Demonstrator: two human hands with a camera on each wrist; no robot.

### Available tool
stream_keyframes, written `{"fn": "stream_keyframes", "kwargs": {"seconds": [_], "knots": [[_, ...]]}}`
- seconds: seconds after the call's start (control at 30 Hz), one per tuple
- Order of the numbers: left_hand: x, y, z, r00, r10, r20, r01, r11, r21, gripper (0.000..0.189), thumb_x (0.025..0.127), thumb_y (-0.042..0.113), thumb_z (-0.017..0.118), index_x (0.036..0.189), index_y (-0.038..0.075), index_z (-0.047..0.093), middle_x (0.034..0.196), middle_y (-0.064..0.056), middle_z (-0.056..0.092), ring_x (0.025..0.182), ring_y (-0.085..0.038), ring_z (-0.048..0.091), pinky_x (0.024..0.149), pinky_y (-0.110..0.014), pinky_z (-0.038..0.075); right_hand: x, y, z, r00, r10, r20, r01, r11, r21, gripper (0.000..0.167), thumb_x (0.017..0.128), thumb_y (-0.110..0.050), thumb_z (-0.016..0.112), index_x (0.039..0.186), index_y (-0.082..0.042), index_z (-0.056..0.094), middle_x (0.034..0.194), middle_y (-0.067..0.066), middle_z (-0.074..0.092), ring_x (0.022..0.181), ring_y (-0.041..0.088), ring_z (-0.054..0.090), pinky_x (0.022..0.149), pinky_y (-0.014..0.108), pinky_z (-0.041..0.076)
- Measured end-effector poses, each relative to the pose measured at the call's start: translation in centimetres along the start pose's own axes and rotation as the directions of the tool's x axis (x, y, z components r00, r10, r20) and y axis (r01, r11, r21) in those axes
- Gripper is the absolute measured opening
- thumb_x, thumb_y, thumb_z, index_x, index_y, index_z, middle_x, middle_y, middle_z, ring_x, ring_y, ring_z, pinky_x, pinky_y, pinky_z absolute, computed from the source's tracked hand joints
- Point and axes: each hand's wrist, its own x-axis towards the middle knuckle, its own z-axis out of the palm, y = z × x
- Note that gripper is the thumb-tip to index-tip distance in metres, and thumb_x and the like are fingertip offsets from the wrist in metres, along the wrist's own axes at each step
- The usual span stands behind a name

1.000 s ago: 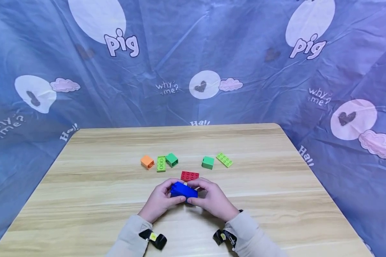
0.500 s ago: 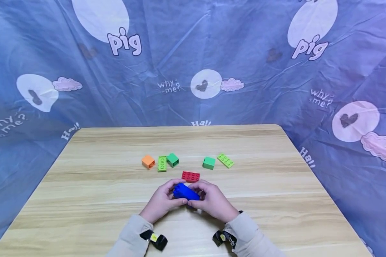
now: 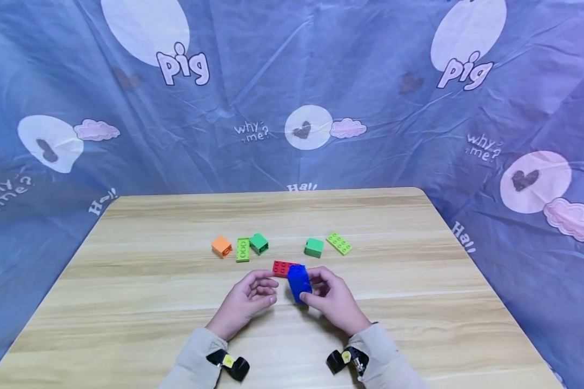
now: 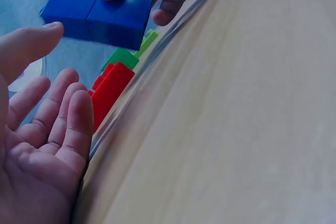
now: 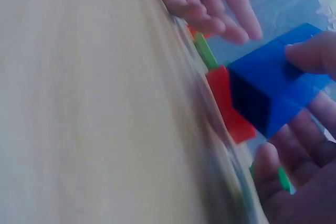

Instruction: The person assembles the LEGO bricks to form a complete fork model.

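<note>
Two blue toy bricks (image 3: 298,282), joined end to end with a seam (image 4: 94,9) between them, are held by my right hand (image 3: 339,303). Its thumb (image 5: 314,53) presses one face while the fingers lie behind. My left hand (image 3: 243,303) is beside the blue bricks, palm facing them, its fingers loosely bent and holding nothing. In the left wrist view, the left thumb tip (image 4: 51,27) overlaps the end of the blue pair. Just beyond the hands lies a red eight-stud brick (image 3: 279,268), partly covered by the blue bricks in the head view.
Farther back on the wooden table (image 3: 175,335) lie an orange brick (image 3: 221,246), an upturned lime plate (image 3: 243,250) and a green brick (image 3: 259,243). To the right are another green brick (image 3: 313,247) and a studded lime plate (image 3: 339,243). A blue printed cloth (image 3: 253,70) hangs behind.
The left hand has let go of the blue bricks and drawn slightly left. The right hand has moved them right and turned them more upright, studs facing away, overlapping the red brick.
</note>
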Motion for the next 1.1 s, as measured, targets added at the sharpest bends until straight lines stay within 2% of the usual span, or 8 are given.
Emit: {"fn": "stream_keyframes", "kwargs": {"seconds": [0.17,0.33,0.53,0.77,0.93,1.1], "knots": [[0.1,-0.1,0.1,1.000,0.006,0.001,-0.006,1.000,-0.009,0.051,0.087,0.005,0.075,0.134,-0.001,0.053,0.124,-0.018,0.062,0.110,-0.026,0.061,0.095,-0.028,0.053,0.0,0.4,-1.3,0.988,0.053,-0.147,-0.044,0.997,0.061,0.038,0.078,0.000,0.081,0.113,-0.003,0.066,0.097,0.010,0.066,0.085,0.020,0.059,0.075,0.024,0.051],[0.1,-0.3,0.2,1.000,-0.008,-0.002,0.008,1.000,-0.017,0.049,0.089,0.006,0.074,0.132,-0.004,0.053,0.123,-0.017,0.063,0.109,-0.027,0.061,0.092,-0.029,0.055,0.1,0.9,-2.5,0.958,0.126,-0.259,-0.111,0.991,0.071,0.041,0.080,-0.001,0.081,0.117,-0.002,0.063,0.106,0.014,0.066,0.089,0.020,0.059,0.078,0.023,0.051],[0.0,-0.2,0.3,1.000,-0.006,0.007,0.007,1.000,-0.030,0.049,0.089,0.007,0.073,0.132,-0.005,0.052,0.123,-0.018,0.062,0.109,-0.027,0.061,0.092,-0.028,0.055,0.2,1.6,-4.2,0.909,0.153,-0.387,-0.139,0.988,0.066,0.040,0.083,0.001,0.078,0.119,-0.001,0.059,0.118,0.018,0.065,0.101,0.026,0.063,0.085,0.022,0.051],[0.2,-0.1,0.3,1.000,0.000,0.022,0.001,0.999,-0.039,0.049,0.089,0.008,0.073,0.132,-0.005,0.053,0.124,-0.020,0.061,0.110,-0.027,0.061,0.094,-0.028,0.054,0.4,2.4,-6.3,0.831,0.145,-0.537,-0.167,0.986,0.008,0.040,0.085,-0.004,0.078,0.120,0.001,0.059,0.116,0.021,0.066,0.103,0.028,0.062,0.079,0.013,0.047],[0.0,0.1,0.2,1.000,-0.027,-0.002,0.027,0.999,-0.040,0.047,0.090,0.008,0.073,0.132,-0.004,0.053,0.124,-0.019,0.062,0.110,-0.027,0.061,0.092,-0.028,0.055,0.8,3.0,-7.1,0.785,0.167,-0.597,-0.205,0.979,0.004,0.040,0.085,-0.004,0.078,0.120,0.001,0.059,0.114,0.022,0.067,0.102,0.030,0.065,0.075,0.008,0.046],[-0.3,0.1,0.0,0.998,-0.041,-0.047,0.039,0.998,-0.050,0.043,0.091,0.004,0.070,0.130,-0.005,0.054,0.121,-0.020,0.062,0.106,-0.025,0.062,0.088,-0.027,0.057,1.3,3.0,-7.2,0.781,0.197,-0.593,-0.226,0.974,0.026,0.045,0.087,-0.005,0.076,0.126,0.003,0.056,0.119,0.024,0.064,0.110,0.034,0.063,0.076,0.006,0.044]]}}
